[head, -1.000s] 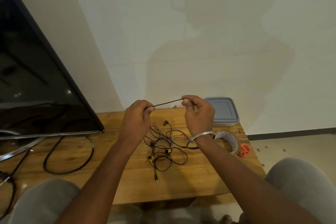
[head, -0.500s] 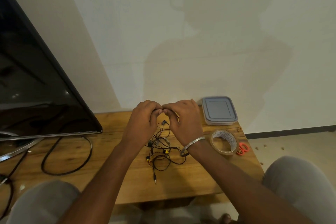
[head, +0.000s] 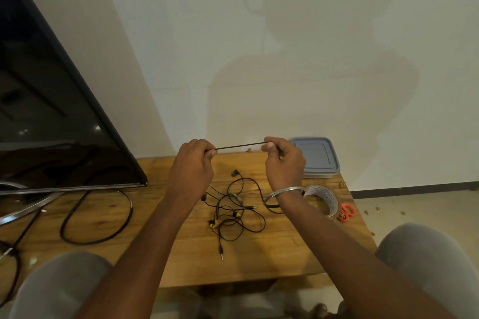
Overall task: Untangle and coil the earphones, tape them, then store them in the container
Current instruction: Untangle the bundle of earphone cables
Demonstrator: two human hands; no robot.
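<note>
Above the table [head: 155, 254], left hand [head: 193, 168] and right hand [head: 282, 163] pinch a taut earphone cord [head: 241, 145].

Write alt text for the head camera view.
A left hand and right hand pinch a black earphone cable taut above a wooden table. Tangled earphones lie below; a lidded container, tape roll and orange scissors sit at right.
</note>
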